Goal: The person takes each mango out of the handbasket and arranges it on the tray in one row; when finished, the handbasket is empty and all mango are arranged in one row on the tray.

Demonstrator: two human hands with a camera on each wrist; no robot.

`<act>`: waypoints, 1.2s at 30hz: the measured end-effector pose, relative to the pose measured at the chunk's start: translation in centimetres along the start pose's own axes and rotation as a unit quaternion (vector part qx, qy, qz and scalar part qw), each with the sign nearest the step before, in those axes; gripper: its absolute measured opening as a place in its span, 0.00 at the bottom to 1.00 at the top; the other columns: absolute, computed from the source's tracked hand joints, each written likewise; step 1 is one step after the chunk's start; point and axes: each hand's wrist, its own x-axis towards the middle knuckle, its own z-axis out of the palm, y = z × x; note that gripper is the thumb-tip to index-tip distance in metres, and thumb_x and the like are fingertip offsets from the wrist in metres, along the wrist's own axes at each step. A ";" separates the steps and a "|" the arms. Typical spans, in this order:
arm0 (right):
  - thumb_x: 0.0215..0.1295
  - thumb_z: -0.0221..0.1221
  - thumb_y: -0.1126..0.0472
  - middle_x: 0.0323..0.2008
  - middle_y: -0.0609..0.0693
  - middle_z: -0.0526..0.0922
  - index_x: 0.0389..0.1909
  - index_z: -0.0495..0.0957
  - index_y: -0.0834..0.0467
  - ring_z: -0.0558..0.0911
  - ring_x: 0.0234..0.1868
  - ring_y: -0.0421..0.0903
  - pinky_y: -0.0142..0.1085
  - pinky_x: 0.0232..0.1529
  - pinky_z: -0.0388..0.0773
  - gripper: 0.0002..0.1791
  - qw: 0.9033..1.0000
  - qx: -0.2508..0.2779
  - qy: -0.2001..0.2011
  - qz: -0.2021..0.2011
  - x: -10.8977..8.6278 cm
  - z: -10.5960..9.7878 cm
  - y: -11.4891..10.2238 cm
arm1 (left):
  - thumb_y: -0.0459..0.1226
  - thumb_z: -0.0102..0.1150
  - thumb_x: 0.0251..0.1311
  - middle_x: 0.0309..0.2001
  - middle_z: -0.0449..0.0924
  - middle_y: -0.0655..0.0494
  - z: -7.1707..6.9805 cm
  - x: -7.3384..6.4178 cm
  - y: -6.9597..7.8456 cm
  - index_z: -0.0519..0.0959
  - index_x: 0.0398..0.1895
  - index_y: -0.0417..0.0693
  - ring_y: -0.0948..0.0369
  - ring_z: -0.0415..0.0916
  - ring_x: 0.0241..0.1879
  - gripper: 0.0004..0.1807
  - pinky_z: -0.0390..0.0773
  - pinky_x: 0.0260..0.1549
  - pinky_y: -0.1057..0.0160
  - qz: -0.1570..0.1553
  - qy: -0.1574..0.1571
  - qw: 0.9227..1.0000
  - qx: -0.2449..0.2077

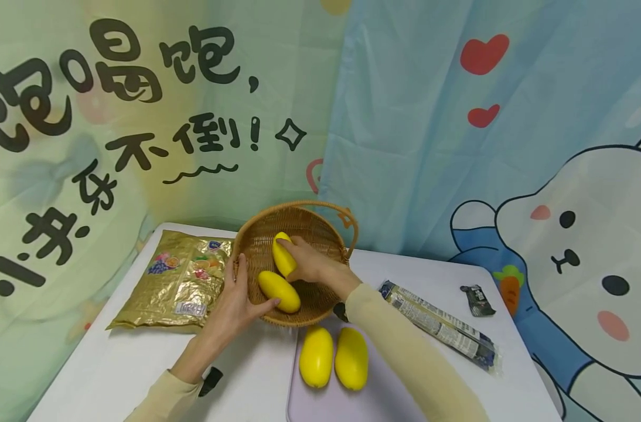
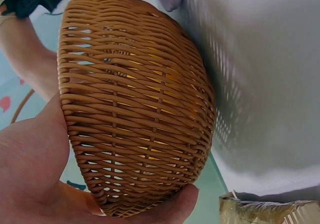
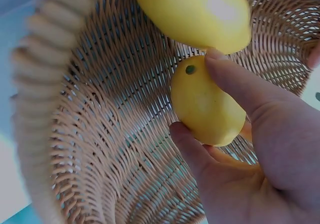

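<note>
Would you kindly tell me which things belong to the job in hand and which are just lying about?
In use, apparently:
wicker basket, held by the left hand
yellow fruit held by the right hand
second fruit in the basket
two more fruits on the lilac tray

Probably idle:
gold bag
long package
small dark packet

A staged corner: cartoon curtains [image 1: 394, 146] behind a white table [image 1: 252, 375].

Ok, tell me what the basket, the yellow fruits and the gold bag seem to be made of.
Wicker basket: woven strands with a satin sheen, rattan or perhaps a plastic imitation. Yellow fruits: smooth, glossy skin with bright highlights; possibly moulded plastic, though real fruit can't be ruled out. Gold bag: probably metallised plastic film, going by its creases and shiny, foil-like glints.
</note>
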 end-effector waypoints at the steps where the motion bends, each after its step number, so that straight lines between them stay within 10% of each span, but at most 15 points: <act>1: 0.67 0.67 0.58 0.81 0.62 0.45 0.82 0.47 0.46 0.60 0.77 0.60 0.55 0.70 0.69 0.50 1.000 -0.001 0.003 -0.005 -0.3 -0.1 0.1 | 0.52 0.75 0.55 0.79 0.30 0.31 0.0 0.0 0.0 0.40 0.80 0.32 0.37 0.82 0.45 0.66 0.86 0.36 0.54 -0.002 -0.001 1.000 0.000; 36: 0.63 0.70 0.57 0.79 0.62 0.53 0.81 0.52 0.46 0.70 0.70 0.61 0.54 0.64 0.76 0.50 0.991 0.009 0.103 -0.084 -16.8 -5.4 4.3 | 0.55 0.75 0.54 0.80 0.29 0.34 -0.3 0.1 0.4 0.38 0.81 0.35 0.31 0.79 0.52 0.68 0.86 0.35 0.51 -0.024 -0.016 1.000 0.000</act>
